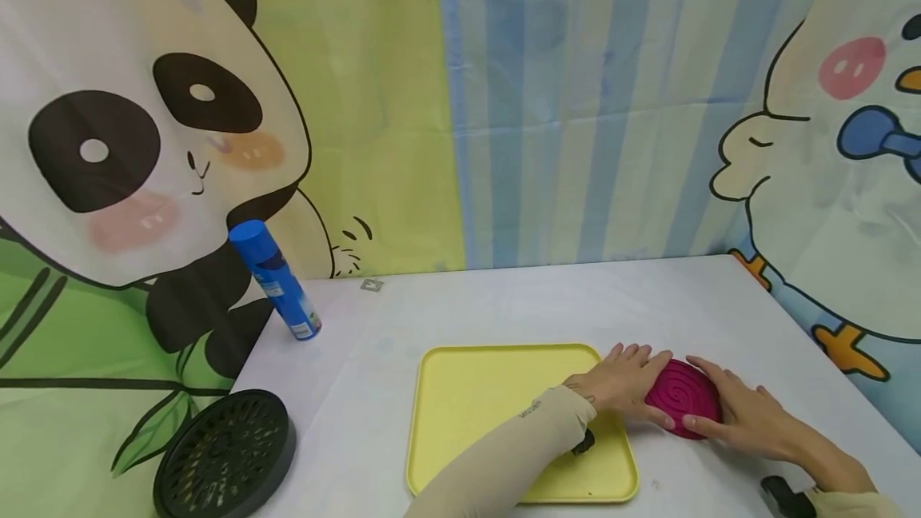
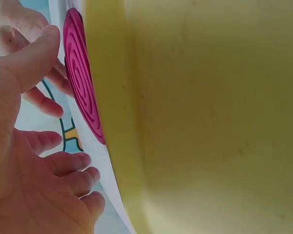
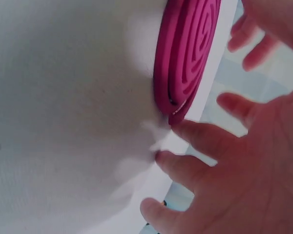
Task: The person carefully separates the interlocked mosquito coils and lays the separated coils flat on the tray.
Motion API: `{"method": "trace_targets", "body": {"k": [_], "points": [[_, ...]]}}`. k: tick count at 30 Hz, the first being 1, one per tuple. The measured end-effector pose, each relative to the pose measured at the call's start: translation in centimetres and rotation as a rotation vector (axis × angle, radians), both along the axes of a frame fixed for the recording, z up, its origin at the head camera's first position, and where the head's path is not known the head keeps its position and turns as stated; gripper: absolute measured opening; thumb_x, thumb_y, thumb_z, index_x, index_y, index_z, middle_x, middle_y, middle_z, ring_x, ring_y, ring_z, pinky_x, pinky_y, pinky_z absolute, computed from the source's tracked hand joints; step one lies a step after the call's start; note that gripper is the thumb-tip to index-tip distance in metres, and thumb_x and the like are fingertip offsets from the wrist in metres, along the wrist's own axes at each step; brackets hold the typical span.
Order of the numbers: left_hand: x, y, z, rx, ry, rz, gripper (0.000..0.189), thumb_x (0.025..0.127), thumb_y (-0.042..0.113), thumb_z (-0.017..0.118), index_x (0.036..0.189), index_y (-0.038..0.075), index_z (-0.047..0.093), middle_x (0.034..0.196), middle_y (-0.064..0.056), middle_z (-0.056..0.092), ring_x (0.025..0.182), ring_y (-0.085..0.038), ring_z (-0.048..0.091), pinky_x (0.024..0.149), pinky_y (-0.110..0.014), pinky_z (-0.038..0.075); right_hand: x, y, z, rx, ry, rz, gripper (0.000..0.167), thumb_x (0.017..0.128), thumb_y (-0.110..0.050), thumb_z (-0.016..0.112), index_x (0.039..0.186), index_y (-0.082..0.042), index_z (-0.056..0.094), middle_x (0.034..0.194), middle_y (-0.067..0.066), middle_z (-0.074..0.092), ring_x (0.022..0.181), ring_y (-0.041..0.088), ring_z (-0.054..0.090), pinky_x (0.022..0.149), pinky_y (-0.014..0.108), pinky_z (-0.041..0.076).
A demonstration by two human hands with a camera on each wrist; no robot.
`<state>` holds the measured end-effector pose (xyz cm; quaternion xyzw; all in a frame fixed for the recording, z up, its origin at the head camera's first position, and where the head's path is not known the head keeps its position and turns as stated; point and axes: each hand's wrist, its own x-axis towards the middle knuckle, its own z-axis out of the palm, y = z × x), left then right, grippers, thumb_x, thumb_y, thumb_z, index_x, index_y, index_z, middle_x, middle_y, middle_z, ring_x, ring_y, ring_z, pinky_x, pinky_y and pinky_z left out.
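Note:
A flat magenta coil (image 1: 683,398), wound in a spiral, lies on the white table beside the tray. My left hand (image 1: 624,386) reaches across the tray to the coil's left edge, its fingers spread and the thumb close to the near side. On the other side, my right hand (image 1: 755,418) has its thumb and forefinger spread around the coil's right edge. In the right wrist view, one fingertip (image 3: 178,127) meets the loose outer end of the coil (image 3: 185,53), while the other fingers are spread. The left wrist view shows the coil (image 2: 80,75) between both hands.
A yellow tray (image 1: 460,406) lies under my left forearm. At the table's left stand a blue spray can (image 1: 277,282) and a round black slotted object (image 1: 225,454). A small grey piece (image 1: 372,284) lies near the back edge. Printed curtains (image 1: 547,102) hang behind the table.

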<state>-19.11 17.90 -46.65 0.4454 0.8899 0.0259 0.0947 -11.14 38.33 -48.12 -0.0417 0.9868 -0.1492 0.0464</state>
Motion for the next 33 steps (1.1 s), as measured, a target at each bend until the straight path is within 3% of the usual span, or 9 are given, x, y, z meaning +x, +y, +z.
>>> {"method": "trace_targets", "body": {"k": [9,16,22,30,33], "points": [[0.6,0.2,-0.1,-0.049,-0.044,0.006,0.1,0.084,0.071,0.066,0.162,0.035,0.015,0.16,0.015,0.032,0.149,-0.001,0.027,0.126,-0.023,0.017,0.9,0.4,-0.3,-0.03,-0.071,0.047,0.119,0.07,-0.06,0.084,0.158,-0.009,0.021,0.152,0.031,0.039,0.129,0.07,0.031,0.087,0.093,0.021],[0.8,0.5,-0.4,-0.064,-0.021,0.004,0.099,0.085,0.068,0.067,0.162,0.033,0.016,0.16,0.014,0.032,0.148,-0.001,0.028,0.124,-0.022,0.02,1.1,0.5,-0.6,-0.015,-0.017,0.04,0.116,0.071,-0.057,0.084,0.155,-0.003,0.026,0.151,0.03,0.042,0.128,0.067,0.037,0.085,0.091,0.028],[0.4,0.6,-0.7,-0.038,-0.043,0.021,0.097,0.084,0.066,0.069,0.161,0.034,0.019,0.158,0.015,0.034,0.148,0.0,0.029,0.124,-0.022,0.021,1.1,0.3,-0.6,-0.053,0.018,0.032,0.115,0.071,-0.051,0.087,0.154,0.001,0.028,0.15,0.031,0.042,0.131,0.058,0.042,0.085,0.09,0.03],[0.2,0.7,-0.9,0.001,-0.03,0.006,0.098,0.082,0.066,0.072,0.16,0.036,0.021,0.152,0.015,0.041,0.144,0.001,0.034,0.125,-0.024,0.022,1.3,0.1,-0.6,-0.135,0.058,0.043,0.117,0.069,-0.049,0.09,0.155,0.002,0.03,0.152,0.028,0.043,0.132,0.05,0.047,0.098,0.062,0.05],[0.2,0.8,-0.9,0.022,-0.035,0.007,0.099,0.081,0.064,0.075,0.159,0.037,0.022,0.147,0.015,0.045,0.14,0.001,0.039,0.124,-0.022,0.023,1.4,0.0,-0.6,-0.145,0.079,0.049,0.117,0.067,-0.048,0.091,0.155,0.001,0.03,0.15,0.027,0.045,0.131,0.049,0.048,0.098,0.061,0.05]]}}
